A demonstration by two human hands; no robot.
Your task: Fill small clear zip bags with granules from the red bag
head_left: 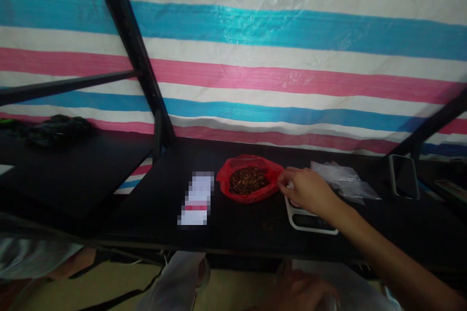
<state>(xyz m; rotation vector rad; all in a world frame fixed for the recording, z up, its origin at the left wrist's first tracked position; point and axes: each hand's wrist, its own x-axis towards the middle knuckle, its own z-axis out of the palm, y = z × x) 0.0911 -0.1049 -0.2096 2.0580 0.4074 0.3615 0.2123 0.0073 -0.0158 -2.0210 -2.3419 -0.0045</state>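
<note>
My right hand (pixel 309 190) reaches out over a white kitchen scale (pixel 310 221) on the black table (pixel 255 233). Its fingers are curled and pinched together at the right rim of a red plastic bag (pixel 250 194). The bag lies open and holds small dark brown dried pieces (pixel 248 180). My left hand (pixel 302 294) is low at the bottom edge, below the table, dark and blurred, so its fingers do not show clearly.
Clear plastic bags (pixel 345 180) lie right of the scale, and a phone (pixel 404 176) lies further right. A white paper slip (pixel 197 198) lies left of the red bag. Black frame bars (pixel 134 53) rise behind, in front of a striped tarp. Dark cloth (pixel 54 129) sits far left.
</note>
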